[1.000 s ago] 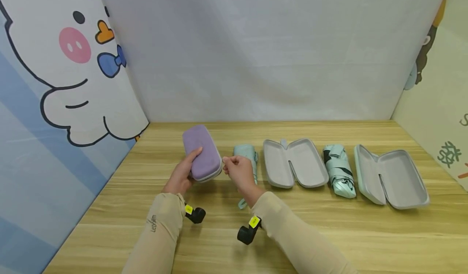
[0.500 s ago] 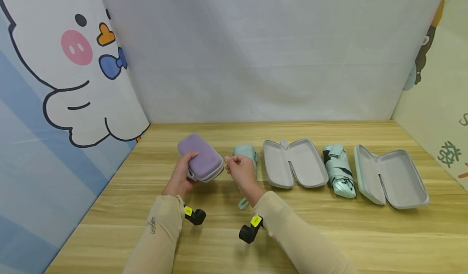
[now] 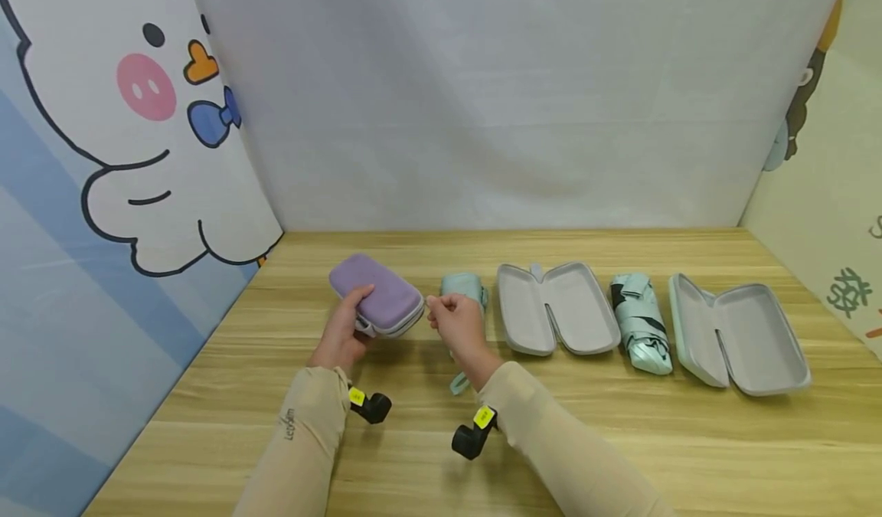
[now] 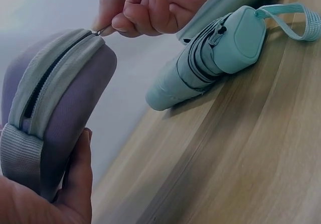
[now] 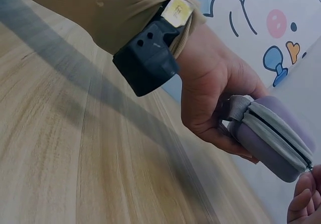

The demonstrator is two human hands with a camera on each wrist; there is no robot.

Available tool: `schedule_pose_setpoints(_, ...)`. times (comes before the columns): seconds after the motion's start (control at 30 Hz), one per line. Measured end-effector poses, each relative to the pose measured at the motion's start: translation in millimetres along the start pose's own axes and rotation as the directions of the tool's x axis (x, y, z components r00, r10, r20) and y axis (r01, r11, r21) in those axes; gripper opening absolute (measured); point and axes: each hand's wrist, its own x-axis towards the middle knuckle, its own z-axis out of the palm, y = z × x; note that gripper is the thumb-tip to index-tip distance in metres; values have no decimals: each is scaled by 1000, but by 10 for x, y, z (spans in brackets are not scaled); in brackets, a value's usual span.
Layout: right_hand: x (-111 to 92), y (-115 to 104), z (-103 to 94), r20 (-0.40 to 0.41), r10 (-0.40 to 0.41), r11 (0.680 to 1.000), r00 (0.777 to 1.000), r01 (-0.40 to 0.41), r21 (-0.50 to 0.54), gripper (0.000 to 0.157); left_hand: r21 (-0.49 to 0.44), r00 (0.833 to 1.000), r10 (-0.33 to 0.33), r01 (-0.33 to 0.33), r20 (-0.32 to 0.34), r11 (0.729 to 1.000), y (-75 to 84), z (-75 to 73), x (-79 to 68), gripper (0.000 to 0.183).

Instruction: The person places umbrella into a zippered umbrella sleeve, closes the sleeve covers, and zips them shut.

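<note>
My left hand (image 3: 341, 335) grips a purple hard zip case (image 3: 380, 293) by its strap end, raised above the table. A grey zipper (image 4: 60, 66) runs round its side, and a dark slit shows between the zipper's two edges. At the case's far corner, my right hand (image 3: 458, 324) pinches the small zipper pull (image 4: 104, 31) between thumb and finger, the other fingers curled. Behind the right hand lies a folded mint-green umbrella (image 4: 205, 58) with a wrist loop (image 4: 296, 20); in the head view that hand partly covers it.
Right of the umbrella, a grey-lined case (image 3: 556, 310) lies unfolded on the wooden table (image 3: 551, 440). Beyond it are another folded mint umbrella (image 3: 641, 324) and a second unfolded case (image 3: 740, 337). A pale curtain (image 3: 482, 103) hangs behind the table.
The purple case has swung leftward at its far end and now lies more crosswise. My right hand has shifted slightly right, still at the case's corner. The things on the table stay put.
</note>
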Motion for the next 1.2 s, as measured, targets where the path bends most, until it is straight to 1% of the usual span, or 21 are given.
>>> schedule_pose_setpoints(0.2, 9, 17, 12, -2, 4, 1000, 1000, -4, 3, 20, -63, 1000, 7, -8, -23, 998, 2, 27, -7, 66)
schedule_pose_setpoints(0.33, 8, 14, 7, -1, 1, 1000, 1000, -1, 6, 21, -85, 1000, 6, -7, -20, 996, 4, 40, -10, 65)
schedule_pose_setpoints(0.4, 12, 6, -6, -7, -7, 1000, 1000, 7, 0, 21, -80, 1000, 7, -8, -13, 997, -2, 36, -13, 65)
schedule_pose_setpoints(0.47, 25, -4, -20, -14, -22, 1000, 1000, 23, 4, 21, -60, 1000, 2, -3, -14, 998, -5, 20, -19, 58)
schedule_pose_setpoints(0.6, 61, -25, -56, -27, -43, 999, 999, 43, 4, 21, 40, 1000, -8, 9, -19, 999, 3, -36, -34, 39)
schedule_pose_setpoints(0.7, 73, -25, -79, -29, -34, 999, 999, 34, 4, 22, 94, 1000, -9, 10, -10, 995, 12, -62, -43, 34)
schedule_pose_setpoints(0.83, 78, -10, -100, -33, -16, 1000, 999, 17, 8, 21, 87, 1000, 6, -6, 0, 996, 8, -57, -33, 33)
schedule_pose_setpoints(1.03, 88, 3, -110, -47, -10, 1000, 999, 10, -1, 20, 59, 998, 55, -55, -2, 997, -8, -38, -8, 30)
schedule_pose_setpoints(1.2, 87, 6, -110, -50, -11, 1000, 999, 11, -2, 20, 44, 997, 73, -72, -13, 996, -18, -18, -14, 33)
